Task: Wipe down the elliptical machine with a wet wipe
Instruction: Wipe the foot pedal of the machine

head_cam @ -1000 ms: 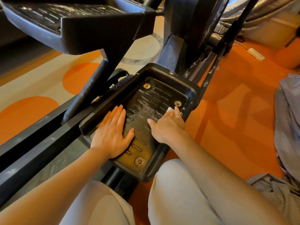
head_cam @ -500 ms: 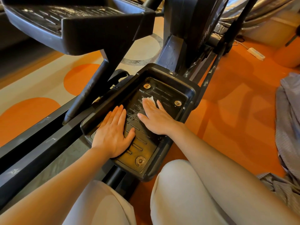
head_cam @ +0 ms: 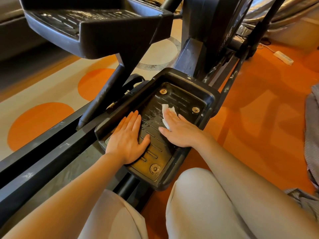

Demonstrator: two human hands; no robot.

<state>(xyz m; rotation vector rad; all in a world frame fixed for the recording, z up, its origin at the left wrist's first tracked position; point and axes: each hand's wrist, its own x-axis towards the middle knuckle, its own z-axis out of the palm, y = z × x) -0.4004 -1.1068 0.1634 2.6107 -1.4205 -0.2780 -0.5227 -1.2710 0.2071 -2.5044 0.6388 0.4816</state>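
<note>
I'm mid-wipe on the near pedal (head_cam: 212, 99) of the elliptical: the step in hand, as I read it, is scrubbing the ribbed tread inside its raised rim. My right hand (head_cam: 181, 131) lies flat on the wet wipe (head_cam: 166, 110), fingers straight and close together, thumb out toward 9 o'clock, pressing the wipe onto the tread; white edges of it poke out past the fingertips at 12 o'clock and beside the thumb. My left hand (head_cam: 127, 140) lies palm-down on the pedal's left half, fingers straight and together, thumb splayed toward 3 o'clock, w/ nothing in it; looks like it's steadying the pedal. The hands sit side by side, apart.

Next move, I'd judge: keep pressure on, sweep the wipe toward the far corners at 12–1 o'clock and back to the near end at 6, then shift my left hand so the strip under it gets done too.

Count: 2 pedals, the second pedal (head_cam: 82, 25) raised at 11 o'clock; 1 wipe; 3 bolt heads showing in the near pedal; 1 power strip (head_cam: 283, 57) on the orange floor at 2 o'clock; grey cloth (head_cam: 312, 135) at 3 o'clock.
</note>
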